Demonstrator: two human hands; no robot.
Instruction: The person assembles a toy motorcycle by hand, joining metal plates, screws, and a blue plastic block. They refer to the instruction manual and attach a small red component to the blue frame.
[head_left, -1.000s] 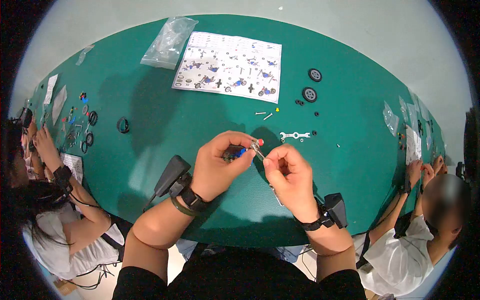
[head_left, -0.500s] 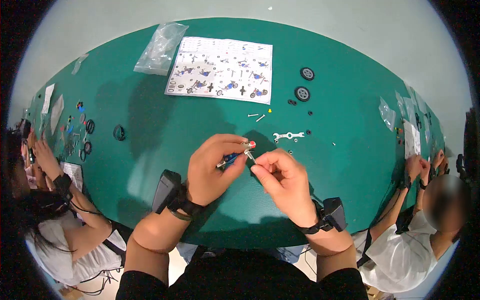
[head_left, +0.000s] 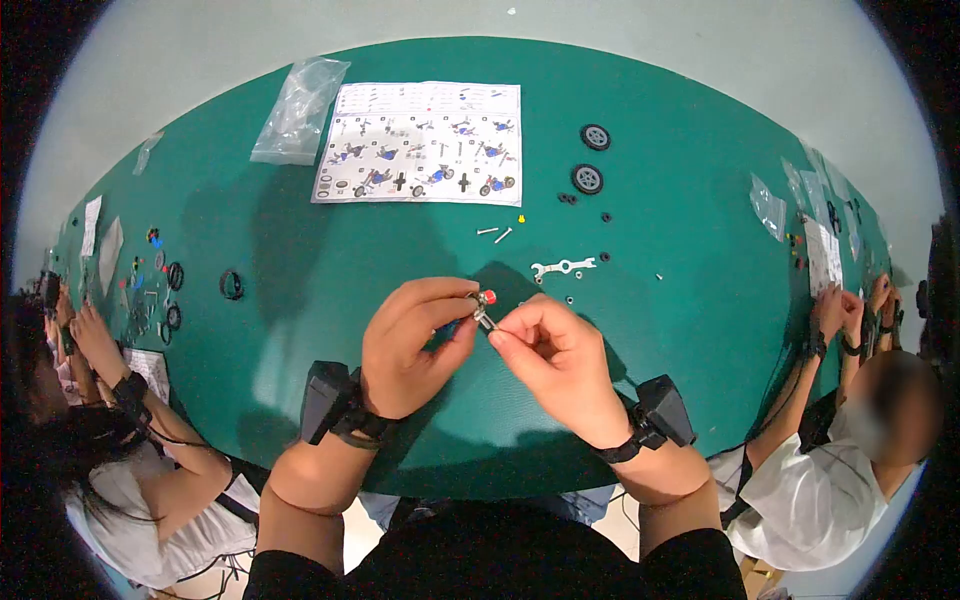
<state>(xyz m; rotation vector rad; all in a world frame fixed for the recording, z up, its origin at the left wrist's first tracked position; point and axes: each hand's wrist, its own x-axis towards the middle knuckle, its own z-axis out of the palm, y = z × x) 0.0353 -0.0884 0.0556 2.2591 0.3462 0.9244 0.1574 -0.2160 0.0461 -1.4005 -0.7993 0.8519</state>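
My left hand [head_left: 408, 350] is closed around a partly built model [head_left: 447, 328], most of it hidden by the fingers. Some blue shows in the palm, and a red piece [head_left: 489, 297] sticks out at the fingertips. Between thumb and forefinger, my right hand [head_left: 555, 365] pinches the end of a silver bolt [head_left: 485, 319]. The bolt's other end meets the model just below the red piece. Both hands are close together over the green table. Beyond them lies a silver flat wrench [head_left: 563, 268] with small nuts [head_left: 570, 300] beside it.
A printed instruction sheet [head_left: 418, 145] and a plastic bag [head_left: 300, 112] lie at the back. Two wheels [head_left: 588, 179], loose screws [head_left: 503, 235] and a yellow piece [head_left: 521, 218] are on the table [head_left: 680, 350]. A black tyre [head_left: 231, 285] lies left. People work at both sides.
The view has shifted a little, so the things on the table appear further left. Both hands keep their grip, and less of the bolt's length shows between them.
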